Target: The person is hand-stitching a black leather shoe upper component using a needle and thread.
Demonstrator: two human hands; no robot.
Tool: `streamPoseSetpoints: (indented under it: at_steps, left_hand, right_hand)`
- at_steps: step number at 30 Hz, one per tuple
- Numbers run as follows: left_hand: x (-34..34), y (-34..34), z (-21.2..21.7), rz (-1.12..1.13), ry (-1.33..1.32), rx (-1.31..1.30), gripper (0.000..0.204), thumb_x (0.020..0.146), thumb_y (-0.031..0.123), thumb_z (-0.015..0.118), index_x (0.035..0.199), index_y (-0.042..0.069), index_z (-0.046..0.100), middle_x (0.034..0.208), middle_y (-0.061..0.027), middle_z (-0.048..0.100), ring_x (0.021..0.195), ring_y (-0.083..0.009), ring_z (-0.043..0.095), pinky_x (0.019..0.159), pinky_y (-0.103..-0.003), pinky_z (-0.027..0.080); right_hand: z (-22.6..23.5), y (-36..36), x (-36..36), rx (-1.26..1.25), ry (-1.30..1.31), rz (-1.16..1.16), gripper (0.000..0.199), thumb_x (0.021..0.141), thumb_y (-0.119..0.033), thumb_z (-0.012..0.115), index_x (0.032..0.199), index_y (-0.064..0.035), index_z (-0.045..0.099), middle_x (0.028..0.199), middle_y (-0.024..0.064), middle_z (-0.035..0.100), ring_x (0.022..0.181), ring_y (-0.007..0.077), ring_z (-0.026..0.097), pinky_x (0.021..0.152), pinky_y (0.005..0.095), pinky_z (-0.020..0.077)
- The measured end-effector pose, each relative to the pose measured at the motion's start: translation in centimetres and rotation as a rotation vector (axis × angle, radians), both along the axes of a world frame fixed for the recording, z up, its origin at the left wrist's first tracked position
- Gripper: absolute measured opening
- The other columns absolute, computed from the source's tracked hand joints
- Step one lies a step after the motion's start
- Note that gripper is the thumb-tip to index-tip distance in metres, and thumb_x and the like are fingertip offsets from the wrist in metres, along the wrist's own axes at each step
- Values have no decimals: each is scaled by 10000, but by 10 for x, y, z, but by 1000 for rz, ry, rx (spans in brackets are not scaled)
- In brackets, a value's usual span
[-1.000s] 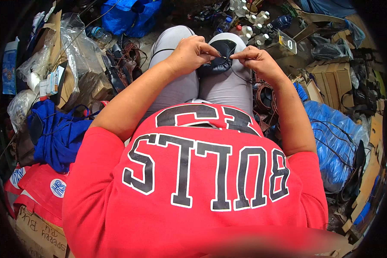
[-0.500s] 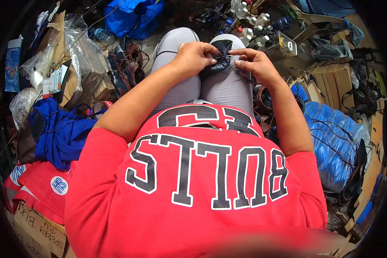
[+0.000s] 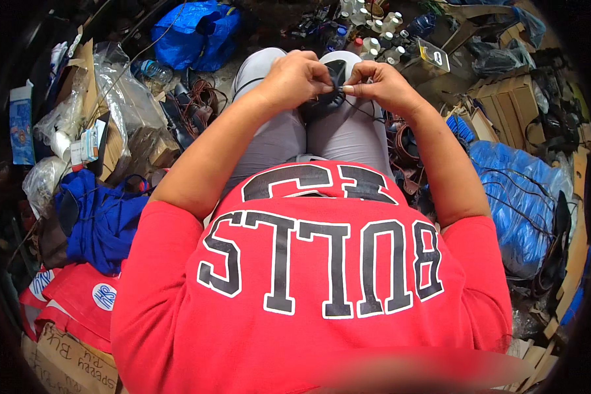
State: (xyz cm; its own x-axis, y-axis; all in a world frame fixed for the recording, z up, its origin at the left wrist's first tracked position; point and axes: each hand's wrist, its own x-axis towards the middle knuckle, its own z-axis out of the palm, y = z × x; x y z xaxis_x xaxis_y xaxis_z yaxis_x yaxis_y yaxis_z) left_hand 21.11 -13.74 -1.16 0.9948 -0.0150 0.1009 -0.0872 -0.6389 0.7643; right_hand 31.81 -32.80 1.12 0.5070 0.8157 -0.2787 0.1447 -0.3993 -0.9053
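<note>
A black leather shoe upper (image 3: 326,109), gathered in small pleats along its rim, lies over my grey-trousered knees. My left hand (image 3: 298,79) is closed on it from the left, thumb and index finger pinched at the pleated edge. Opposite, my right hand (image 3: 378,87) makes a pinch with its fingertips almost meeting the left ones. A dark thread (image 3: 359,109) trails down and right from the right fingertips. Whether a needle is between the fingers is too small to see. My fingers hide part of the upper.
Several small bottles (image 3: 381,41) stand beyond my knees, near a blue plastic bag (image 3: 194,36). Brown leather shoe parts (image 3: 202,102) lie left of my legs. A blue cloth (image 3: 98,217) sits by my left elbow, a blue plastic-wrapped bundle (image 3: 515,203) by my right arm.
My fingertips have come closer together over the upper, and my right hand has moved slightly left and down. The dark thread shows more plainly below the right fingers.
</note>
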Motion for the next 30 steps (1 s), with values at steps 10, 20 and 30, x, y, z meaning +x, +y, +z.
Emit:
streamPoseSetpoints:
  at_steps: [10, 20, 30]
  left_hand:
    - [-11, 6, 8, -16, 285, -268, 35, 839, 5, 555, 865, 0, 577, 745, -28, 560, 693, -98, 505, 653, -237, 416]
    - [3, -5, 13, -190, 83, 89, 124, 842, 57, 530, 935, -9, 579, 769, -138, 632, 710, -224, 611, 659, -312, 471]
    - [0, 4, 13, -178, 134, 169, 129, 860, 113, 507, 941, 24, 552, 744, -143, 619, 723, -302, 609, 665, -355, 464]
  right_hand:
    - [-2, -33, -14, -49, -2, -64, 244, 785, -294, 654, 829, -56, 620, 838, -6, 509, 801, 78, 480, 745, 229, 378]
    - [-23, -52, 69, -488, -757, -145, 209, 781, -314, 612, 881, -134, 651, 1054, 75, 535, 1001, 263, 533, 831, 378, 421]
    - [31, 5, -14, -272, -1149, 451, 43, 850, -161, 529, 866, -126, 548, 790, 41, 606, 822, 219, 581, 819, 351, 372]
